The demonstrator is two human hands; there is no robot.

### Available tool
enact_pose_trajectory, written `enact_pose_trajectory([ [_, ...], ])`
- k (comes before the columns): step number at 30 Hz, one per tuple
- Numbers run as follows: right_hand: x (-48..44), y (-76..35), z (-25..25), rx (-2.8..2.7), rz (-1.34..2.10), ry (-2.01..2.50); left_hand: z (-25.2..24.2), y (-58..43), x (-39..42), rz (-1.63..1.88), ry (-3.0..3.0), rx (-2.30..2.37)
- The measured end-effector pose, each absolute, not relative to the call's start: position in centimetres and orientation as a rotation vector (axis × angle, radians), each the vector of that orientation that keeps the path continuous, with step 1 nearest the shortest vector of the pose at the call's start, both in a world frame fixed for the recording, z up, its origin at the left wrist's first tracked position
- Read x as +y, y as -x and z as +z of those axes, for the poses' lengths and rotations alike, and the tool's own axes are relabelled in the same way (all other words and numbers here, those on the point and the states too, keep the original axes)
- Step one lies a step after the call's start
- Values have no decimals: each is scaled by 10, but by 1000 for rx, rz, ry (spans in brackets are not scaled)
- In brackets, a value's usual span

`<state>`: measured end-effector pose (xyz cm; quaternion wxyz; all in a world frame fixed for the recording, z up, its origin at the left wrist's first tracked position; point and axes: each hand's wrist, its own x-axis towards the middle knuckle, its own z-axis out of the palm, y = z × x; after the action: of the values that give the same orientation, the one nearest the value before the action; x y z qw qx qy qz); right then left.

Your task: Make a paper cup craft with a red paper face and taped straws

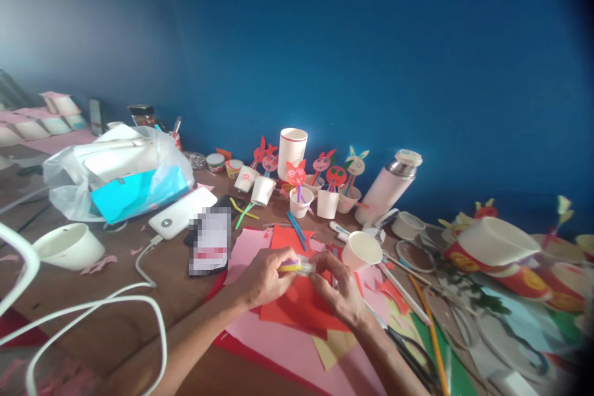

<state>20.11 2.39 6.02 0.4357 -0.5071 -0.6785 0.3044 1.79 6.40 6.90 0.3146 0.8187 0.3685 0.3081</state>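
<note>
My left hand [264, 276] and my right hand [338, 289] meet over a pile of red paper [297, 309] and pink paper [283, 346]. Between them they pinch a small yellow and clear object [296, 266], perhaps a glue stick. Both hands have their fingers closed round its ends. A white paper cup [361, 250] lies on its side just beyond my right hand. Several coloured sticks [296, 229] lie past the red sheet.
Paper cups with animal faces on sticks [327, 189] stand at the back beside a cup stack [291, 150] and a white flask [387, 189]. A phone [210, 241], power bank [182, 212], white cable [106, 315] and plastic bag [116, 173] lie left. Bowls [492, 247] and scraps crowd the right.
</note>
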Motion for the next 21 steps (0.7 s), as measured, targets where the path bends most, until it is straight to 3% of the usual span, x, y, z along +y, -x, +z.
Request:
enact_pose_trajectory([
  [11, 26, -201, 50, -1538, 715, 1285, 72, -18, 65, 858, -1988, 1045],
  [16, 25, -196, 45, -1572, 358, 1256, 70, -19, 66, 912, -1894, 1101],
  [21, 23, -193, 43, -1673, 220, 1258, 69, -21, 65, 928, -1868, 1114],
])
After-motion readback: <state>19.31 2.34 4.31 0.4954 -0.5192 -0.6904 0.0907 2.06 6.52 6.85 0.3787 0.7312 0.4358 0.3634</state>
